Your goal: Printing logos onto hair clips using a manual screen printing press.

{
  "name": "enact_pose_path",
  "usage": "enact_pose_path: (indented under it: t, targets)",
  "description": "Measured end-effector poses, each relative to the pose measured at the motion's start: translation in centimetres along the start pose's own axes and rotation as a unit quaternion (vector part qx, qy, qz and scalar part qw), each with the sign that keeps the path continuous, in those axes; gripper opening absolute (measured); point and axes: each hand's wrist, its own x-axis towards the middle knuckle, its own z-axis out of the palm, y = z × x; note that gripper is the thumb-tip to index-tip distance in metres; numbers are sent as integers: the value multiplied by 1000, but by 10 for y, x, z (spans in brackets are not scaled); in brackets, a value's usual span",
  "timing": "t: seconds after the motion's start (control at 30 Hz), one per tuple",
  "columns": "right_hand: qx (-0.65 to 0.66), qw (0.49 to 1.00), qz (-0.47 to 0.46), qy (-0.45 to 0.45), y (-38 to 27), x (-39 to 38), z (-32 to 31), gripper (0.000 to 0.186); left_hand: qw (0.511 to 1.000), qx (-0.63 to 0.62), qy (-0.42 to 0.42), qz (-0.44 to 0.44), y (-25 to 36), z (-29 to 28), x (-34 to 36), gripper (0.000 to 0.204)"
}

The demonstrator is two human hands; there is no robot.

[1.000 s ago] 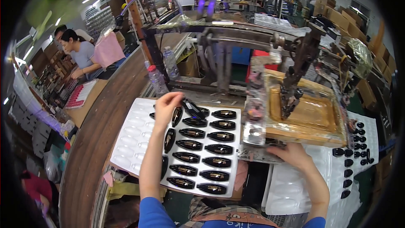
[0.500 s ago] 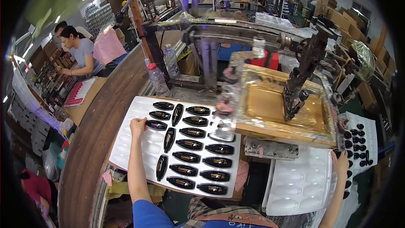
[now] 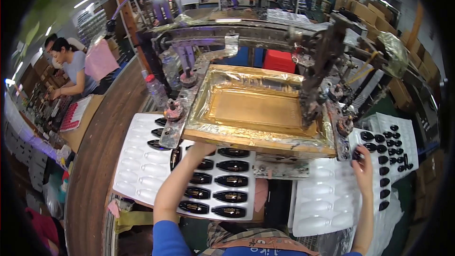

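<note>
My left hand [image 3: 203, 150] reaches under the near edge of a wood-framed printing screen [image 3: 258, 108]; its fingers are hidden there. Below that hand, a white moulded tray [image 3: 135, 173] carries rows of glossy black tapered plastic cases [image 3: 231, 196] with gold print. My right hand [image 3: 362, 161] is closed around a small glossy black piece [image 3: 356, 154], just right of the screen's metal side arm. It hovers at the right edge of a second white tray [image 3: 320, 208], whose visible hollows hold nothing. Several unprinted black pieces [image 3: 385, 182] lie beside it on another tray.
A dark metal machine arm [image 3: 320, 71] rises over the screen. Beneath its front edge is a metal block [image 3: 282, 169]. Plastic bottles [image 3: 155, 90] stand behind the left tray. A brown curved bench [image 3: 102, 147] runs along the left, where another person [image 3: 73, 66] works.
The screen has moved left and now overhangs part of the printed cases. My left hand has gone from the tray's left side to under the screen. My right hand has moved up, holding a black piece.
</note>
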Motion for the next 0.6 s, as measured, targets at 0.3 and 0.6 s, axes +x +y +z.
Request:
enact_pose_path:
  t: [0.3,0.6]
  targets:
    - [-1,984,-50,-173,-100,34,95,42,851,-430,-106,-283,36,56,102,26]
    - [-89,951,-68,-287,-125,32,134,46,827,-293,139,-459,-31,-109,-10,16]
